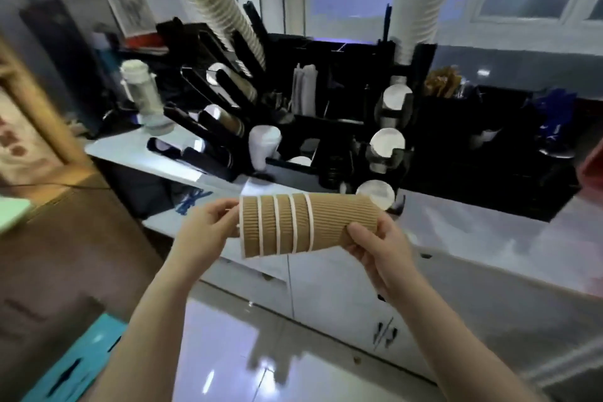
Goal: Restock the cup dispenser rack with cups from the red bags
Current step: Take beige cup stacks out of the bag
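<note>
Six nested brown ribbed cups can be counted at the frame's centre. Two tall white cup stacks are seen along the top, and two hands below.

Cup stack sideways btwn hands, before dispenser rack (on counter).

Landmark: white glossy countertop; translucent white-capped plastic bottle stands at its far left end; bundle of grey wrapped straws upright at its rear centre; turquoise flat box lies on the floor below its left end.
</note>
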Motion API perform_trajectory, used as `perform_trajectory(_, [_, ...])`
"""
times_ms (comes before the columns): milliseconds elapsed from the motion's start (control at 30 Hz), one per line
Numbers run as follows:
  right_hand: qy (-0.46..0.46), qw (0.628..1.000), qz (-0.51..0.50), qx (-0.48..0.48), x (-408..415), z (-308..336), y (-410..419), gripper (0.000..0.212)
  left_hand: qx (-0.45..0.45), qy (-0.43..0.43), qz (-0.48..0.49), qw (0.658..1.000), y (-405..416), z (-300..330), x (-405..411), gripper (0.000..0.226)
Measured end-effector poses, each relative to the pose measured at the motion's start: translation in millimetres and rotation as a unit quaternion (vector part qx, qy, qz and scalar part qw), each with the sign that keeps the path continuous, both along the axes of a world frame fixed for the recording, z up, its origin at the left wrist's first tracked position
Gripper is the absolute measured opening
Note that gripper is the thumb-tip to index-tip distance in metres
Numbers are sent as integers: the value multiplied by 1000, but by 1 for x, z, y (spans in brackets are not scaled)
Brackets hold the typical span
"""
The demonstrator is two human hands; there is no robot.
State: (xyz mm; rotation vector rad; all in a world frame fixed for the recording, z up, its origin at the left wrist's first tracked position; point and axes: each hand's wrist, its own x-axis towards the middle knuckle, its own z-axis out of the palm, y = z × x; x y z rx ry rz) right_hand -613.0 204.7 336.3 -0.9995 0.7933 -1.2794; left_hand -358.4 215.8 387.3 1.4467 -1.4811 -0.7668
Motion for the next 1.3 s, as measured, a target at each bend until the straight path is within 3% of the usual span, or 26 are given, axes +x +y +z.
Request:
perform_trajectory(200, [-20, 999, -31, -13, 77, 14, -38, 67, -3, 80, 3, 997, -18, 10, 72, 25])
perform_trajectory(433, [55, 974, -141, -169, 144, 50, -105, 63, -25, 13, 41, 999, -75, 7, 138, 29])
perform_trajectory(667, [63, 938, -170, -296, 207, 81, -207, 73, -46, -81, 68, 993, -175, 17, 200, 35])
perform_trajectory(833, [143, 908, -195, -343, 239, 84, -259, 76, -58, -170, 60, 982, -237, 10, 223, 43])
perform_trajectory(967, [224, 888, -209, -343, 253, 83, -276, 78, -52, -187, 17, 981, -271, -6, 232, 57])
perform_trajectory(1133, [347, 832, -234, -364, 274, 86, -286, 82, -45, -193, -81, 977, -299, -15, 240, 73])
perform_trajectory(1300, [439, 793, -237, -350, 305, 91, -285, 77, -75, -201, -113, 970, -303, -24, 247, 83])
